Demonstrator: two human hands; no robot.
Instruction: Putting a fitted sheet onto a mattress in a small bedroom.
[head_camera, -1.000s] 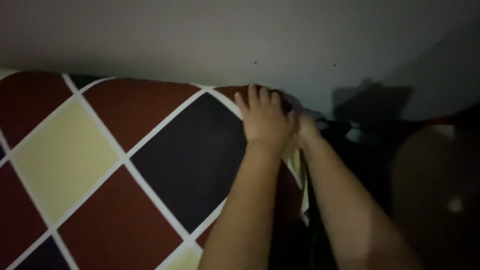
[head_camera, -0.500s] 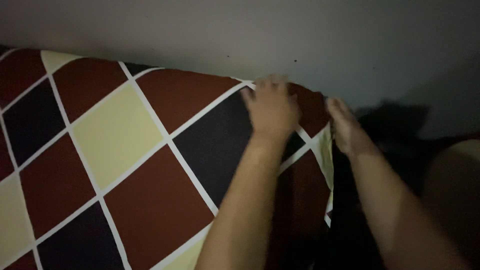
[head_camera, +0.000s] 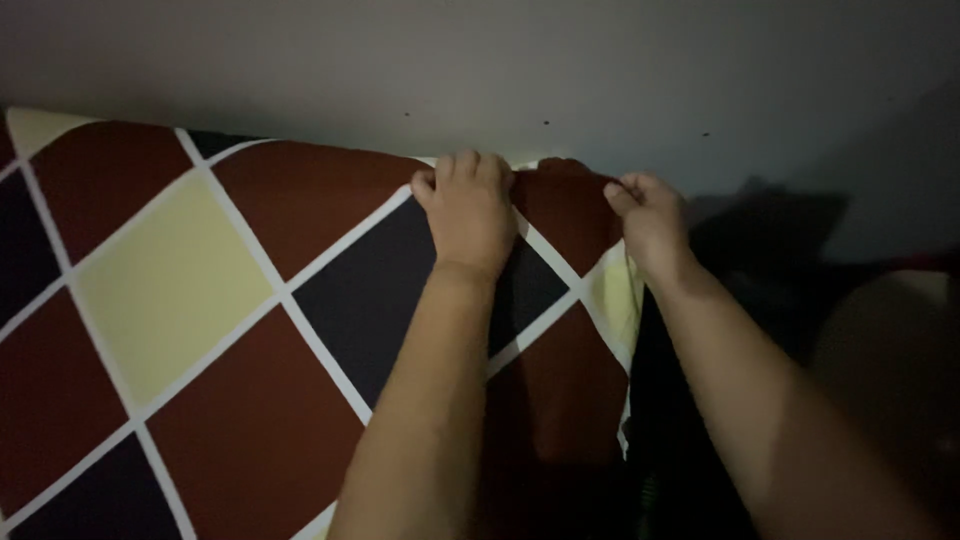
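A bed sheet (head_camera: 230, 330) with a diamond pattern of dark red, black and pale yellow, split by white lines, covers a mattress against the wall. My left hand (head_camera: 468, 210) curls over the sheet's far edge where it meets the wall, fingers closed on the fabric. My right hand (head_camera: 648, 222) grips the sheet's corner a little to the right, at the mattress end. Between the two hands the fabric is bunched. The room is dim.
A plain grey wall (head_camera: 500, 70) rises right behind the mattress. To the right of the mattress corner lies a dark gap (head_camera: 760, 240) in shadow. A rounded pale object (head_camera: 890, 350) sits at the right edge, too dark to identify.
Both hands have shifted left along the far edge and spread apart. They now grip the sheet at the wall; half a second ago they were blurred in motion.
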